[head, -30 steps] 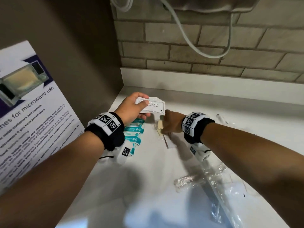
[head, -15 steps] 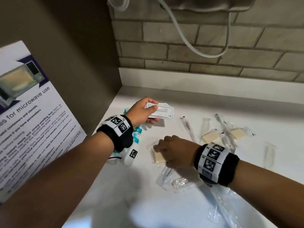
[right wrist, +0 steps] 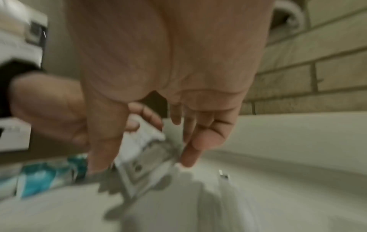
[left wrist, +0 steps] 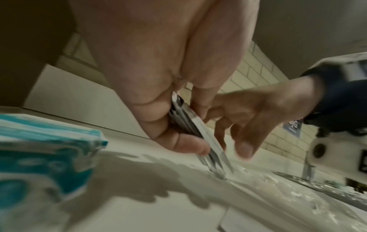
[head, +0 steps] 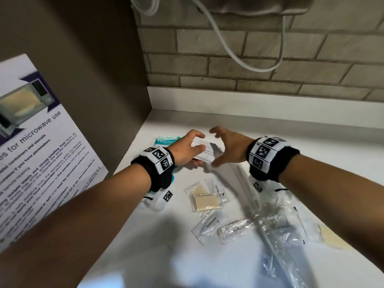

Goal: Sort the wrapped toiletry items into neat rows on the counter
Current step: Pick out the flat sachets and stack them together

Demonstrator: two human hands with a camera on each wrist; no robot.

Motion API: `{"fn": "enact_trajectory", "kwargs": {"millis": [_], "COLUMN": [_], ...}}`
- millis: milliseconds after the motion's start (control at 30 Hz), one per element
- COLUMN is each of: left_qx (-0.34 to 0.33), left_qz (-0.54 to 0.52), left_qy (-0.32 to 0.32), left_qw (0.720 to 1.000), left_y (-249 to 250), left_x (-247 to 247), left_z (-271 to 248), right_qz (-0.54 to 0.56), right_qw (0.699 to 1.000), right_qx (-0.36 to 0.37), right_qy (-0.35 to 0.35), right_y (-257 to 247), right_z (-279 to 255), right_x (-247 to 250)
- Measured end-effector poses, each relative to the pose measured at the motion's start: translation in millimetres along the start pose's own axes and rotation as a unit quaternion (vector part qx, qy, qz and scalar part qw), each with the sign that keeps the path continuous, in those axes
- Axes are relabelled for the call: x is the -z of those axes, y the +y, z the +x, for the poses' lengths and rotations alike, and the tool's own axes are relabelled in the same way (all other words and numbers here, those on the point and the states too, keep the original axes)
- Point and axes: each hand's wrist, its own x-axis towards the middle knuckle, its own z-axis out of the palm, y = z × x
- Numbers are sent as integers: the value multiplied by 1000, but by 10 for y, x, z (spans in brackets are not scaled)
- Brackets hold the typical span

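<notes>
Nearest, on the white bench [head: 145,246], clear wrappers [head: 276,231] lie in a loose heap on the right, with a flat sachet [head: 209,223] printed "Toothpaste" at the heap's left edge. Just beyond the sachet sit two tan soap bars [head: 205,201] in clear wrap, one overlapping the other. Farther back, both hands meet above the bench. The left hand [head: 187,149] grips a small stack of white sachets [head: 204,154]; in the left wrist view the stack [left wrist: 190,125] is pinched edge-on between thumb and fingers, its lower edge angled down towards the bench. The right hand [head: 228,147] is open, its fingers spread and curved round the far end of the stack; the right wrist view is blurred, and whether the fingertips [right wrist: 188,160] touch the stack cannot be told. Left of the left hand lie teal packets [head: 166,140] close to the brown side wall [head: 93,80], and they show as a low pile [left wrist: 45,141] in the left wrist view. Behind it all rises a brick wall [head: 249,65] with a pale cable [head: 226,50] drooping across it. At far left a microwave notice [head: 35,154] leans in.
</notes>
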Motion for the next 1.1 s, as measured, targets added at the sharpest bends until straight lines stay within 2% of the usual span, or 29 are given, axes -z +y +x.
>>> {"fn": "enact_trajectory", "kwargs": {"millis": [67,200,400,533,633,667,800,933,1100], "left_qx": [-11,-48,-92,-115,-123,-115,-81,-78,-61], "left_qz": [34,191,404,536,601,601,541,524,462], "left_qy": [-11,-41,-47,-35,-32,-36,-59,-37,-29], "left_qw": [999,980,909,836,789,790,835,847,884], "left_y": [26,48,106,86,70,63,57,64,-25], "left_x": [-61,-88,-6,-39,-100,-121,-174,-183,-82], "left_z": [43,132,251,243,227,224,207,207,250], "right_qz": [-10,-66,-183,-213,-189,-169,-107,-82,-83], "right_qw": [999,997,983,976,982,985,994,996,996], "right_qx": [-19,-38,-20,6,-14,-20,-18,-21,-8], "right_qy": [-37,-26,25,48,20,5,-1,-2,-34], "right_y": [29,74,44,59,115,137,168,156,207], "right_z": [107,212,222,226,246,247,250,246,170], "right_x": [-59,-110,-180,-286,-355,-375,-460,-496,-395]}}
